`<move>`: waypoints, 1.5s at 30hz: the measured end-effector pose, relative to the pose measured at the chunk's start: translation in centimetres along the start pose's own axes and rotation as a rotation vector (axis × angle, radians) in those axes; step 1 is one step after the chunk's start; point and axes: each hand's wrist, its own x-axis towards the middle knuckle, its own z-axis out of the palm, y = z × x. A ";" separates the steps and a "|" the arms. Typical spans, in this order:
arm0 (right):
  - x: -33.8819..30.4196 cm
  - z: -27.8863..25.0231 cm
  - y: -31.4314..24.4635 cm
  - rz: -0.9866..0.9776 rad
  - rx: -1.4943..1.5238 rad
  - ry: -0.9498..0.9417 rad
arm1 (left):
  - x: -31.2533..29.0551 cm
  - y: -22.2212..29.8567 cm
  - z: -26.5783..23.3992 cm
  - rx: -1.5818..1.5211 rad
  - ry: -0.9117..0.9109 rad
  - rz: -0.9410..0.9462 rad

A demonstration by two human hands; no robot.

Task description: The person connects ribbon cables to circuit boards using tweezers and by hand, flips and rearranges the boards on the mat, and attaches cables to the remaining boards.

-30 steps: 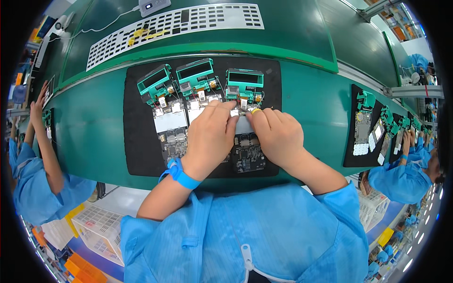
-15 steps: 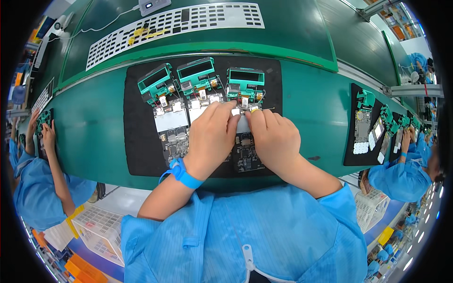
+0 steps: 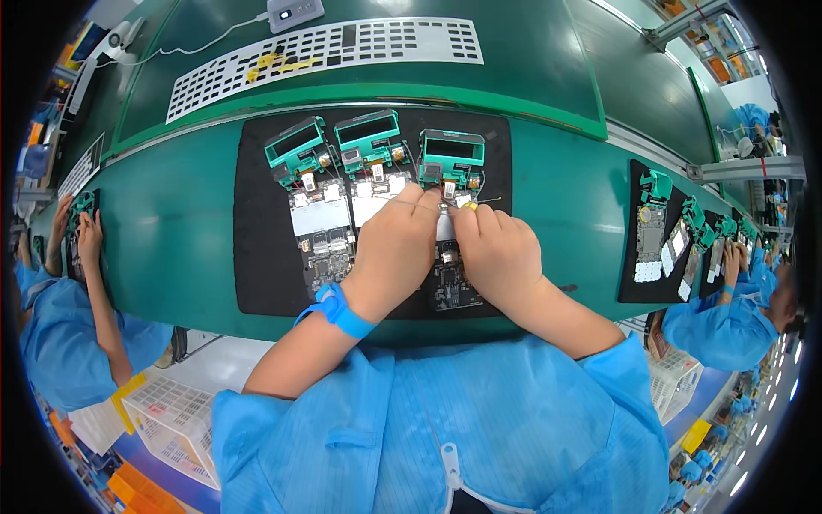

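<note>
Both my hands work over the rightmost of three circuit boards, each joined to a green plastic housing. My left hand (image 3: pixel 396 248), a blue band round its wrist, is closed, with its fingertips at the upper end of the right circuit board (image 3: pixel 454 287), just below its green housing (image 3: pixel 452 147). My right hand (image 3: pixel 501 253) is closed too, its thumb and index finger pinched at the same spot. A small yellow piece (image 3: pixel 470 206) shows at its fingertips, and a thin wire sticks out beside it. What either hand pinches is hidden behind the fingers.
On the black mat (image 3: pixel 265 257) lie a left assembly (image 3: pixel 321 218) and a middle assembly (image 3: pixel 377 184). Behind a green ledge lies a white sheet with rows of dark cutouts (image 3: pixel 411 41) and yellow strips. Co-workers sit left and right; more boards lie on the right mat (image 3: pixel 632 257).
The whole view has shifted slightly, with the mat's far edge now a little lower. Both hands stay at the same place on the right board, with only slight finger movement.
</note>
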 end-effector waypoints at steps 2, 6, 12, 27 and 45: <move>0.2 0.3 0.5 -0.003 0.039 0.008 | -0.2 0.1 0.2 0.078 -0.046 0.002; 0.2 -1.2 0.7 0.095 0.143 -0.046 | -1.0 0.7 -1.5 -0.086 0.154 -0.050; 2.7 -1.6 -1.5 0.113 0.404 -0.119 | -0.7 -2.2 -3.3 0.151 0.316 -0.203; 6.0 0.5 -1.6 0.059 0.473 -0.028 | -0.5 -3.5 -3.4 -0.167 0.223 -0.373; 6.2 2.0 -0.4 -0.234 0.194 0.133 | 0.0 -3.9 -3.6 -0.067 0.193 -0.255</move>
